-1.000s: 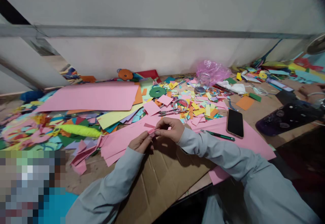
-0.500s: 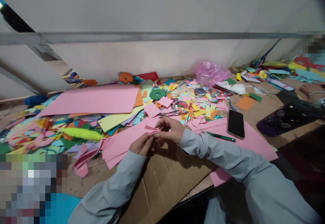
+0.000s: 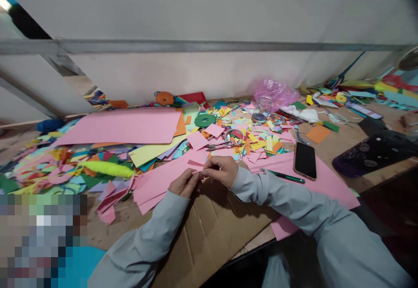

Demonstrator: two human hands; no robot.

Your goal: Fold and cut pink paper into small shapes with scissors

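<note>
Pinching 1 small pink paper piece (image 3: 197, 172), the left hand (image 3: 183, 183) and right hand (image 3: 223, 170) meet at the fingertips, fingers curled nearly closed; the piece, mostly hidden, is near the far edge of the brown cardboard (image 3: 209, 236).

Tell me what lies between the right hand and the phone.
In the head view, a slim green pen-like tool lies there on a pink sheet; the grey sleeve covers the stretch nearest the right hand.

A small pink paper piece (image 3: 197, 172), mostly hidden, is pinched between left hand (image 3: 183, 183) and right hand (image 3: 222, 171).
</note>
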